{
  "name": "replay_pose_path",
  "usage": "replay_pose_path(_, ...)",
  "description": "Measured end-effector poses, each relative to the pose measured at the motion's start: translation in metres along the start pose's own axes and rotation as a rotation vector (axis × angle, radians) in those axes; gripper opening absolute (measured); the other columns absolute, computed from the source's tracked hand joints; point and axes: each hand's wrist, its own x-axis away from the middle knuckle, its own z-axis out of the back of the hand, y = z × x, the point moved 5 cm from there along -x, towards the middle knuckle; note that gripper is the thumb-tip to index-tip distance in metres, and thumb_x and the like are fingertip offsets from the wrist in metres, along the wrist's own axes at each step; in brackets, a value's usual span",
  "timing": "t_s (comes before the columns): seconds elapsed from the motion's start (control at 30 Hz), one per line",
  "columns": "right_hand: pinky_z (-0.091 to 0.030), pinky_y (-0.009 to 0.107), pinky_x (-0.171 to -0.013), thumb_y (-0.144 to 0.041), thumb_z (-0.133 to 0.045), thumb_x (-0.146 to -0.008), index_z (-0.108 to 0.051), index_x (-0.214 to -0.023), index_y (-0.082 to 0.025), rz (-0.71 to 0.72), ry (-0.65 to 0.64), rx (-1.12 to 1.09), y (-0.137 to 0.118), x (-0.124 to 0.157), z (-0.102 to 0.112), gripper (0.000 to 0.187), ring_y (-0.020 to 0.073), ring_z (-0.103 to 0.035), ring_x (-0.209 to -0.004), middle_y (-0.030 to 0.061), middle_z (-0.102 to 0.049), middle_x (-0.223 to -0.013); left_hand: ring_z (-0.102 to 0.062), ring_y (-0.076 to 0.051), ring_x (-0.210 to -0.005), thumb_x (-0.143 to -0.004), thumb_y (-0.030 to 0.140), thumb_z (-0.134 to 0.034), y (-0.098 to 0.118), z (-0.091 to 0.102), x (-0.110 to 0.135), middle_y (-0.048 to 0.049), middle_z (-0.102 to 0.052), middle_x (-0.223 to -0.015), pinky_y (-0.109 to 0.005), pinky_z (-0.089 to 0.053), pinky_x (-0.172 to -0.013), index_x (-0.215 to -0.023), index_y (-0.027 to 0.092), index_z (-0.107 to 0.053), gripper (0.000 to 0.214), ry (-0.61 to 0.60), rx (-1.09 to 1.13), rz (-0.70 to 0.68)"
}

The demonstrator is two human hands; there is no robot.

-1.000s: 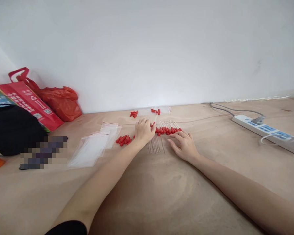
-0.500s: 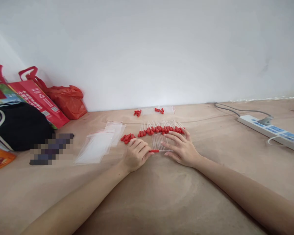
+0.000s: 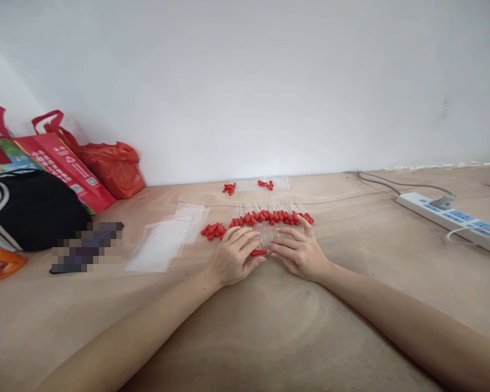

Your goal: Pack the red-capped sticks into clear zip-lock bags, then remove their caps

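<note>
Chiefly, one pale wall [image 3: 269, 81], plain, rising behind everything. One wood-grain tabletop [image 3: 245, 337], carrying all items below.

One black drawstring bag [image 3: 41, 209], white stripes on its side, at far left. One red printed carrier bag [image 3: 65, 169], leaning behind it. One red plastic bag [image 3: 114, 169], crumpled, close to the wall. One white power strip [image 3: 453, 216] with blue socket panels, at right, set at a slant, a grey plug and a grey cable [image 3: 404, 181] attached. One dark item [image 3: 87, 247], pixelated, its nature not legible. Clear zip bags [image 3: 159, 247], flat and overlapping, left of the hands. One orange packet [image 3: 2, 264], cut by the frame edge.

One left hand [image 3: 234, 256], thumb and fingers pinching a red bulb. One right hand [image 3: 304, 253], fingers curved, tips at the clear end next to that bulb; whether they grip it cannot be told.

One row of red-bulbed tubes [image 3: 269, 216], beyond the hands, clear stems towards the wall. Bare clear tubes [image 3: 265, 234], side by side between the hands. Loose red bulbs [image 3: 214, 231], heaped just beside the left hand. One red bulb [image 3: 259, 252], lying crosswise at the near end of the bare tubes.
</note>
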Motion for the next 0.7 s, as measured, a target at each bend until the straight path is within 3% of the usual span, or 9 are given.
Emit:
replay_pose_path(0.2,-0.011,0.053,-0.101,-0.027,-0.047,-0.084,-0.065,-0.090,-0.030,0.035,0.001,0.028,-0.0008,0.0019,-0.0013,0.019,0.0183,-0.054,-0.100,-0.0018,-0.068,-0.086,-0.050,-0.019,-0.110,-0.086,0.024,-0.046,0.0027,-0.0072,0.0004,-0.0040,-0.064,-0.104,-0.042,-0.032,-0.098,-0.094,0.018,-0.061,0.018,-0.032,0.085,-0.040)
replay_pose_path(0.7,-0.013,0.050,-0.100,-0.024,-0.048,-0.083,-0.064,-0.084,-0.030,0.068,-0.009,0.066,-0.0020,0.0068,0.0007,0.017,0.0170,-0.054,-0.098,-0.0053,-0.068,-0.078,-0.056,-0.018,-0.103,-0.084,0.015,-0.047,0.0079,-0.0004,0.0028,-0.0020,-0.068,-0.094,-0.048,-0.028,-0.099,-0.091,0.022,-0.062,0.018,-0.028,0.092,-0.087)
